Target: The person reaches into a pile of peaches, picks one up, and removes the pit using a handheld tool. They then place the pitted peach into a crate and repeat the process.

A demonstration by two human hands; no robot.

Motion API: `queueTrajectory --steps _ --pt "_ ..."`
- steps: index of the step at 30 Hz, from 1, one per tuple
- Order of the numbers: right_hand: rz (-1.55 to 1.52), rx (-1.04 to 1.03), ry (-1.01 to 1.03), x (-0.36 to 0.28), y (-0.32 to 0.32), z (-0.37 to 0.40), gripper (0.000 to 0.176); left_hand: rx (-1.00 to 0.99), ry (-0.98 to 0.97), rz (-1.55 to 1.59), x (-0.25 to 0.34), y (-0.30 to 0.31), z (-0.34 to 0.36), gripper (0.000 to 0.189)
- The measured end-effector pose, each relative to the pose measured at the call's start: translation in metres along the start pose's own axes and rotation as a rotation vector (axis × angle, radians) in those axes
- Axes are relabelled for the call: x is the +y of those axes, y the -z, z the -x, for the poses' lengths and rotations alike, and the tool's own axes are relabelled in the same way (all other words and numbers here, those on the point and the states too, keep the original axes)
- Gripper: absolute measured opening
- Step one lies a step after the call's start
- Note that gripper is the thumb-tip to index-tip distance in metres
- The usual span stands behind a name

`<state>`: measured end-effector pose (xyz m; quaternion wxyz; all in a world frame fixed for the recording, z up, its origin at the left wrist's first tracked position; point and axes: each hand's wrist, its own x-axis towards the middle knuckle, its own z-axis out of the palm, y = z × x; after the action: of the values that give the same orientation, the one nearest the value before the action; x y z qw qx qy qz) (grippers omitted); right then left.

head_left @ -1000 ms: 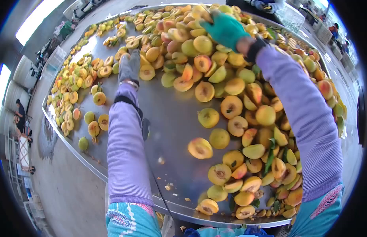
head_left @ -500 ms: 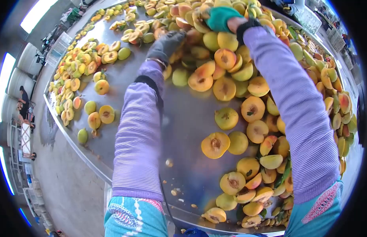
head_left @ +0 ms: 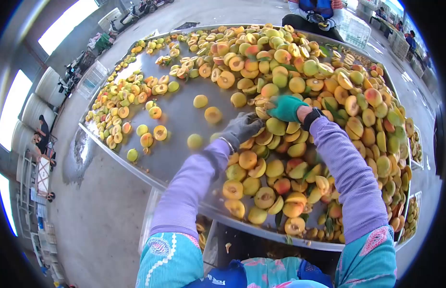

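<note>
My left hand [head_left: 243, 127], in a grey glove, bends its fingers over the near-left edge of the heap of halved peaches [head_left: 299, 86]. What lies under its fingertips is hidden. Just to the right, my right hand [head_left: 286, 109], in a green glove, is closed, with a peach half [head_left: 262, 113] at its fingertips, between the two hands. The halves are yellow-green with red blush, many cut side up with brown centres. More peach halves [head_left: 265, 197] lie below my hands, near the table's front edge.
The metal table [head_left: 177, 129] has a raised rim. Other peaches [head_left: 115, 115] spread along its left side. Crates of fruit [head_left: 414, 218] stand at the right. Across the table sits another person [head_left: 315, 17] in gloves. A fruit-filled container [head_left: 202, 225] is below the front edge.
My view has tilted up, showing more of the far side and the other person. Both hands have come back nearer to my body and closer together; peaches now lie where bare metal showed.
</note>
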<state>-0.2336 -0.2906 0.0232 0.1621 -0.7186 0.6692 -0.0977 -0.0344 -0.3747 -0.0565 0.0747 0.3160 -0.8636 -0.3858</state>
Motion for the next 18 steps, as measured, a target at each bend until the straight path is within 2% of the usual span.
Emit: queueTrajectory --steps 2,4,5,9,11,12,14,15,16,18 --pt "-0.031 0.034 -0.015 0.000 -0.002 0.032 0.043 0.011 -0.079 -0.040 -0.041 -0.054 -0.019 0.055" --pt "0.000 0.025 -0.050 -0.005 -0.007 0.063 0.042 -0.006 0.011 -0.029 0.011 -0.054 0.014 0.054" --pt "-0.013 0.093 -0.072 -0.004 -0.012 0.076 0.040 -0.015 0.056 -0.024 0.037 -0.054 0.030 0.053" --pt "-0.055 0.395 -0.094 -0.009 -0.022 0.128 0.034 -0.035 -0.138 -0.248 0.038 -0.075 0.054 0.053" --pt "0.026 0.526 -0.126 -0.029 -0.004 0.162 0.031 -0.033 -0.059 -0.242 0.091 -0.063 0.092 0.048" --pt "-0.006 0.597 -0.148 -0.038 0.002 0.183 0.030 0.076 -0.131 -0.294 0.088 -0.068 0.097 0.044" --pt "-0.077 0.695 -0.202 -0.060 0.008 0.234 0.029 0.209 -0.142 0.000 0.122 -0.047 0.145 0.043" --pt "-0.218 0.714 -0.220 -0.083 0.016 0.269 0.030 0.258 -0.098 0.069 0.118 -0.037 0.164 0.042" --pt "-0.192 0.713 -0.257 -0.082 0.011 0.294 0.030 0.310 -0.057 0.140 0.115 -0.027 0.183 0.041" --pt "-0.418 0.720 -0.310 -0.084 -0.003 0.342 0.030 0.319 0.038 0.038 0.085 -0.001 0.218 0.038"
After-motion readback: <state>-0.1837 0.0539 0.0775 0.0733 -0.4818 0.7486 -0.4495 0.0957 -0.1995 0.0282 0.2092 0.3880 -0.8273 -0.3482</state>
